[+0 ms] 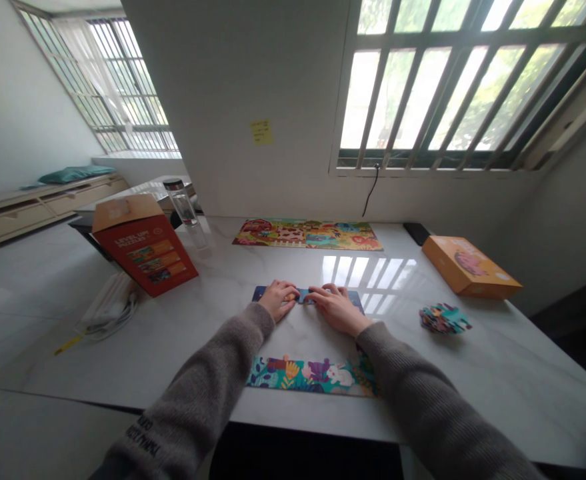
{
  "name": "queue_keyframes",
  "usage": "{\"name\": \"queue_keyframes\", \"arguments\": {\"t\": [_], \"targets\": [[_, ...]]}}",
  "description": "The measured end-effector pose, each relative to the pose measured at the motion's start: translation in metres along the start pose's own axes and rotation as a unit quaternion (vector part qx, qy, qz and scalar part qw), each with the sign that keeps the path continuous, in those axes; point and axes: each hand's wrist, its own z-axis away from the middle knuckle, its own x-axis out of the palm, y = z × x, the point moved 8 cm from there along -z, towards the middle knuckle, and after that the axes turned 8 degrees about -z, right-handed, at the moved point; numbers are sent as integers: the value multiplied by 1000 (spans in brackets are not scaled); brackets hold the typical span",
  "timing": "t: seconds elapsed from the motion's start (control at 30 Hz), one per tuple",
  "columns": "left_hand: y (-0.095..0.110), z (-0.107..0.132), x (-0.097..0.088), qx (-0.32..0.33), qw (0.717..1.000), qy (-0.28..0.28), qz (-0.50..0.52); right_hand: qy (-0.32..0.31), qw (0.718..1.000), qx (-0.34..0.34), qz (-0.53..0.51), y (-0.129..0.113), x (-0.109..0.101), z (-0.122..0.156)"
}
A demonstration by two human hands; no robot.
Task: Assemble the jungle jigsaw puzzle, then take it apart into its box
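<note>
Head view looks down on a white marble-patterned table with both forearms reaching in from the bottom, in grey knit sleeves. The left hand and the right hand lie palm down, fingers lightly curved, their fingertips close together on a dark blue strip of jigsaw puzzle. Both rest on its pieces, and the hands hide much of the strip; whether either one pinches a piece cannot be told. A finished, brightly coloured puzzle with flowers and a white rabbit lies just below the hands, nearer the table's edge. Beyond them lies a long farm-scene puzzle, close to the wall. A loose heap of puzzle pieces sits to the right, well apart from the right hand, near a flat orange box. To the left stands a red puzzle box with its flap up, beside a clear water bottle. A white cable bundle lies at the table's left edge, and a yellow sticky note is stuck on the wall.
</note>
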Motion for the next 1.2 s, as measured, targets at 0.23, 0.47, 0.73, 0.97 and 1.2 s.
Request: {"name": "queue_keyframes", "arguments": {"t": [0.23, 0.47, 0.73, 0.97, 1.2], "targets": [[4, 2, 4, 30, 998, 3, -58, 7, 999, -4, 32, 0, 1, 1], [-4, -7, 4, -16, 999, 25, -35, 6, 997, 21, 72, -8, -2, -8], [-3, -9, 5, -13, 998, 32, -45, 4, 996, 34, 84, -9, -3, -12], [-2, -4, 6, 11, 999, 30, -26, 6, 998, 18, 54, -6, -2, -8], [-17, 6, -33, -3, 994, 92, 63, 76, 994, 6, -84, 21, -29, 10]]}}
